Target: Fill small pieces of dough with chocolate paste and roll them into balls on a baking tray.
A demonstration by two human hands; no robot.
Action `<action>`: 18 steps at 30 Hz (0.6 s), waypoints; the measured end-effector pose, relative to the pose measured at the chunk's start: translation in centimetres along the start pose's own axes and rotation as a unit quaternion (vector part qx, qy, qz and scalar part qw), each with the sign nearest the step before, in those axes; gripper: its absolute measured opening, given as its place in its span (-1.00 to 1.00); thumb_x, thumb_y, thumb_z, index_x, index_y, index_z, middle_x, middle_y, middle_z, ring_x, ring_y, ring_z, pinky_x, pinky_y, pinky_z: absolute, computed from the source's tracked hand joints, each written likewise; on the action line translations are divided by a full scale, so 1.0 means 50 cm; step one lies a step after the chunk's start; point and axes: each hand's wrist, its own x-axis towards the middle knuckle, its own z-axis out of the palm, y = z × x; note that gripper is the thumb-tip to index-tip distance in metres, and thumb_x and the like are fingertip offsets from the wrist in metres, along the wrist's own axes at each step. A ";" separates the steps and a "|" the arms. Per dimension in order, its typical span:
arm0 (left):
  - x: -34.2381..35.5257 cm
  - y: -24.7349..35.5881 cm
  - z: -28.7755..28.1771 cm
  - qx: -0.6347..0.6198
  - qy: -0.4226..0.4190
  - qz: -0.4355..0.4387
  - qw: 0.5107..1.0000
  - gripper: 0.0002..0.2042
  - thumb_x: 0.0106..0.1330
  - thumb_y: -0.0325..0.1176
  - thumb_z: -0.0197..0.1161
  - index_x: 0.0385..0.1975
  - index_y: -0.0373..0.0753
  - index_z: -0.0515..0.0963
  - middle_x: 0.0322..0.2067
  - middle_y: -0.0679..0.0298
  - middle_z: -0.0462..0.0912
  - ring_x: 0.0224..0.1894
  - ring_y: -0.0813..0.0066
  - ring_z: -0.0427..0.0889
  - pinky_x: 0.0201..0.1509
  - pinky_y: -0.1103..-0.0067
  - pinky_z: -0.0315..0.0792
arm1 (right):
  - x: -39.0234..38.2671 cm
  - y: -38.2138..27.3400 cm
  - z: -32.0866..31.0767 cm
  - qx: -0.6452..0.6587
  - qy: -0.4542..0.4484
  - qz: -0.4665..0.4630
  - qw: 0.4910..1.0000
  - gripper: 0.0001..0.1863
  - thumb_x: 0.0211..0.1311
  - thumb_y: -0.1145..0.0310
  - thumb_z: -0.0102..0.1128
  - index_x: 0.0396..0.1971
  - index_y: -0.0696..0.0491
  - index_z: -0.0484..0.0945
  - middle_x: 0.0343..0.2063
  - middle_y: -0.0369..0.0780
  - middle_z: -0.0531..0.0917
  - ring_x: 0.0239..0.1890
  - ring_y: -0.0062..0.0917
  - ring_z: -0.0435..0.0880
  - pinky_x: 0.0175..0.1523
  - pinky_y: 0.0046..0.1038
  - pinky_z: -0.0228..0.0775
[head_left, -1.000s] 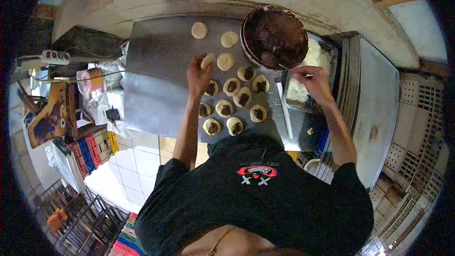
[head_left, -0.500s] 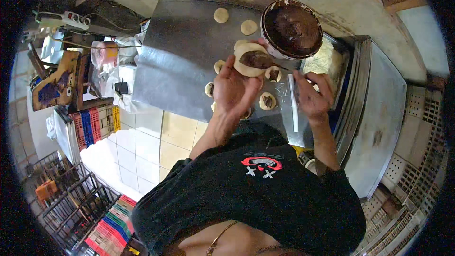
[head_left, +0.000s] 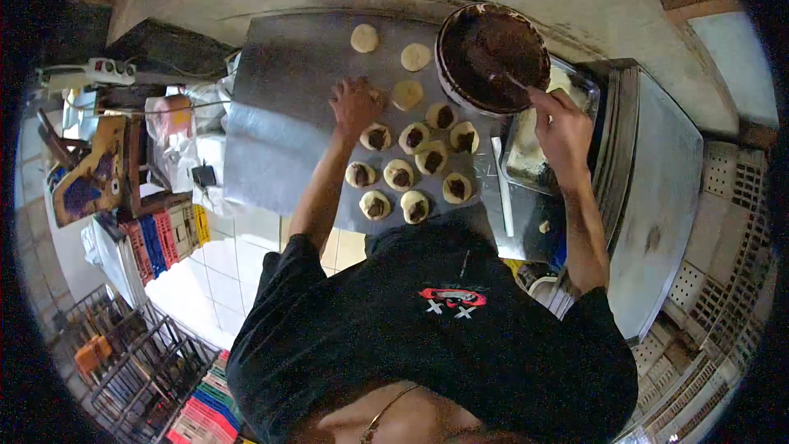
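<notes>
My left hand (head_left: 355,108) is flat and low over the metal tabletop, fingers spread, at a pale dough round that it mostly covers. My right hand (head_left: 563,127) grips a thin metal utensil (head_left: 515,81), its far end down in a bucket of dark brown filling (head_left: 496,49). Which kind of utensil it is cannot be made out. Plain dough rounds (head_left: 407,95) lie by the left hand and farther back. Nearer to me are several dough rounds topped with brown filling (head_left: 399,174), in loose rows.
A white stick (head_left: 503,189) lies right of the dough. Beside the bucket stands a metal tray with pale yellow contents (head_left: 534,144). Stacked trays (head_left: 616,164) rise at the right. Plastic bags (head_left: 209,148) and a power strip (head_left: 112,71) are on the left.
The filled dough round has left my left hand, which has moved left to the table. My right hand has lifted the utensil away from it and up into the bucket.
</notes>
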 end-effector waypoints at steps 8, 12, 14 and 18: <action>0.014 0.104 0.064 0.012 0.017 0.191 0.981 -0.64 0.12 -0.24 0.23 -0.06 -0.16 0.52 -0.02 0.16 0.50 0.05 0.09 0.43 0.13 0.05 0.14 | 0.056 0.046 0.015 -0.044 -0.296 -0.055 0.952 -0.73 -0.08 0.51 0.15 -0.32 -0.01 0.69 -0.33 -0.11 0.69 -0.34 -0.22 0.69 -0.22 -0.28 0.51; -0.007 0.107 -0.021 -0.056 -0.067 0.202 0.976 -0.73 0.11 -0.31 0.26 -0.19 -0.20 0.58 -0.09 0.16 0.57 -0.03 0.07 0.51 0.07 0.12 0.26 | 0.049 0.059 -0.005 0.122 -0.257 0.044 0.958 -0.86 -0.01 0.48 0.30 -0.38 0.08 0.70 -0.47 -0.10 0.69 -0.40 -0.41 0.69 -0.29 -0.44 0.47; -0.040 0.109 -0.088 -0.200 -0.073 0.157 0.964 -0.72 0.14 -0.33 0.24 -0.14 -0.21 0.56 -0.08 0.15 0.58 -0.04 0.07 0.53 0.03 0.15 0.34 | 0.033 0.052 -0.019 0.208 -0.263 0.123 0.934 -0.87 0.07 0.48 0.32 -0.34 0.13 0.69 -0.45 -0.21 0.72 -0.42 -0.62 0.63 -0.29 -0.53 0.44; -0.139 0.144 -0.196 -0.751 -0.115 -0.118 0.640 -0.64 0.30 -0.27 0.11 0.06 -0.25 0.41 -0.09 0.05 0.60 0.01 0.13 0.57 0.05 0.33 0.47 | -0.025 -0.014 -0.045 0.373 -0.224 0.244 0.867 -0.84 0.16 0.51 0.26 -0.25 0.19 0.65 -0.40 -0.29 0.68 -0.35 -0.70 0.57 -0.24 -0.63 0.40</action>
